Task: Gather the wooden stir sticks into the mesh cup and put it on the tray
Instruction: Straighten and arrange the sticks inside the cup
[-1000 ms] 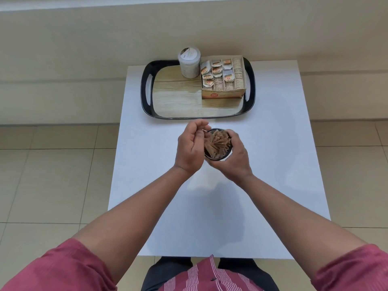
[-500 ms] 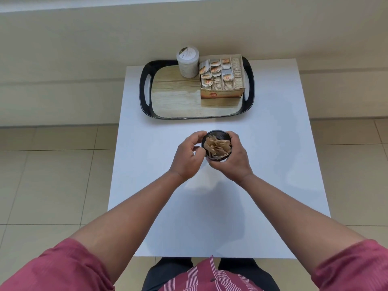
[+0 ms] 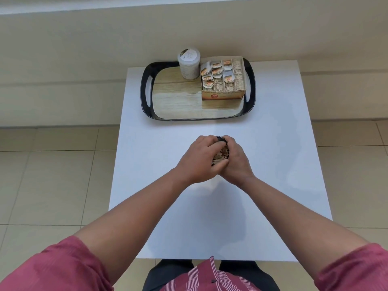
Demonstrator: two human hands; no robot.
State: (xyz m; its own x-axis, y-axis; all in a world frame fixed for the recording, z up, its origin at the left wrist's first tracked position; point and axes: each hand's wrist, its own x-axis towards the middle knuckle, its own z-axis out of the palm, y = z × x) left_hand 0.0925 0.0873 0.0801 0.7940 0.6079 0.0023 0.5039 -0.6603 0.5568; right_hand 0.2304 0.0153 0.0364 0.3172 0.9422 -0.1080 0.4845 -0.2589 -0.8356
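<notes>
— Furniture?
— One white square table (image 3: 262, 164), matte top, set against the wall.

— Wall?
— Cream wall (image 3: 105, 38), plain, with a low cream ledge (image 3: 52, 101) along its foot on both sides of the table. A paler band (image 3: 84, 5) runs across the very top.

— Floor?
— Beige tiles (image 3: 42, 175), large, with thin dark grout lines.

— Light?
— Soft and even; a faint grey shadow on the table's near half.
</notes>
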